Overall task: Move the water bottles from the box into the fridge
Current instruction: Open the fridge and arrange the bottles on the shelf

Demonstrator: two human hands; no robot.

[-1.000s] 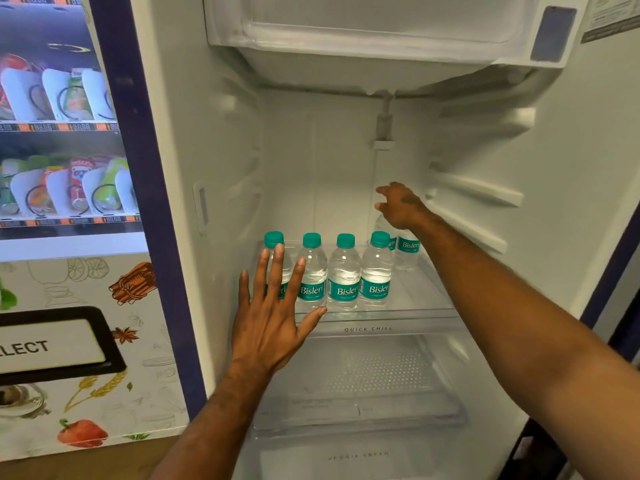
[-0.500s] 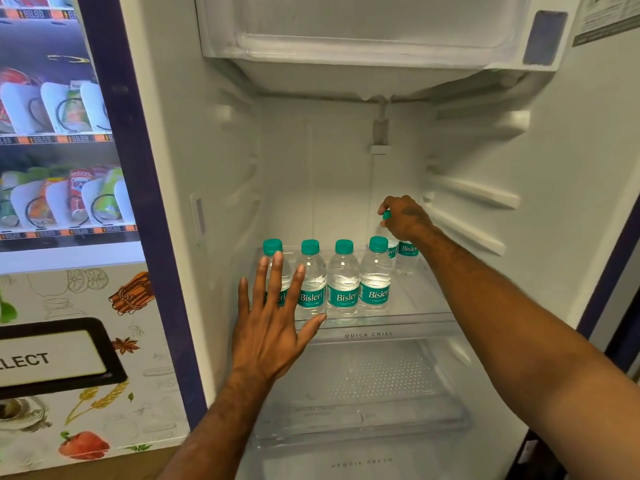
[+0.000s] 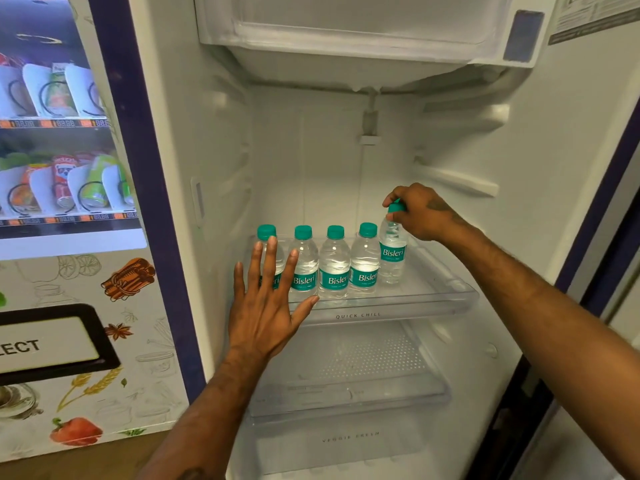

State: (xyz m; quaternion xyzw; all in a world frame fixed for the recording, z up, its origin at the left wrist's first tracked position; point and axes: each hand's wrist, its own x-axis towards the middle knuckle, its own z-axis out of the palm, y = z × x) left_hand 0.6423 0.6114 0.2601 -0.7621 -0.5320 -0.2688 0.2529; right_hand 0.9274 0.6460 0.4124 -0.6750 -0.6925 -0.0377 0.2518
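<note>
Five small water bottles with teal caps are in the clear tray [image 3: 446, 301] marked QUICK CHILL, inside the open fridge [image 3: 554, 174]. Four of them make a front row [image 3: 334, 268], upright and side by side, just behind the tray's front lip. The fifth bottle [image 3: 393, 254] is upright just beside the right end of that row and slightly behind it. Its base is at the tray floor, though I cannot tell whether it rests there. The right hand [image 3: 420, 214] reaches in from the right and pinches the teal cap between thumb and curled fingers, so the bottle's body hangs below the grip. The left hand [image 3: 263, 313] is held flat with fingers straight and spread, in front of the leftmost bottle and covering its label; whether it touches is unclear. Bare tray floor shows between the held bottle and the tray's right wall. Below sit a perforated shelf [image 3: 349, 362] and a drawer [image 3: 346, 441] marked VEGGIE FRESH. A vending machine [image 3: 69, 174] with snack packets stands at the left.
</note>
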